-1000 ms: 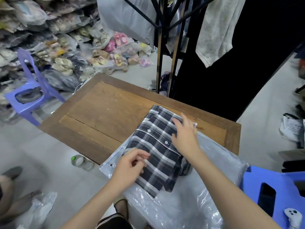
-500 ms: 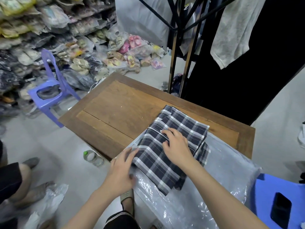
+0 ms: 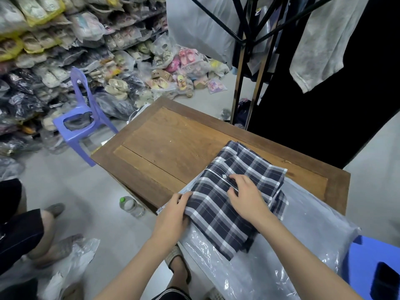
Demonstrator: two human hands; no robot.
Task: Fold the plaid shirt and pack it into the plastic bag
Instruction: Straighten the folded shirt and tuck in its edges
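The folded plaid shirt (image 3: 236,191) is seen at lower centre-right of the frame, laid partly on the wooden table (image 3: 173,144) and partly on the clear plastic bag (image 3: 303,230) spread toward the lower right. The left hand (image 3: 173,217) is curled at the shirt's left edge, apparently pinching cloth or the bag's edge, though which cannot be told, while the right hand (image 3: 246,195) is pressed open and flat on top, gripping nothing. The shirt is judged light, soft and floppy and the bag slippery, so the stack is best held from both side edges with support underneath, lest the folds be lost.
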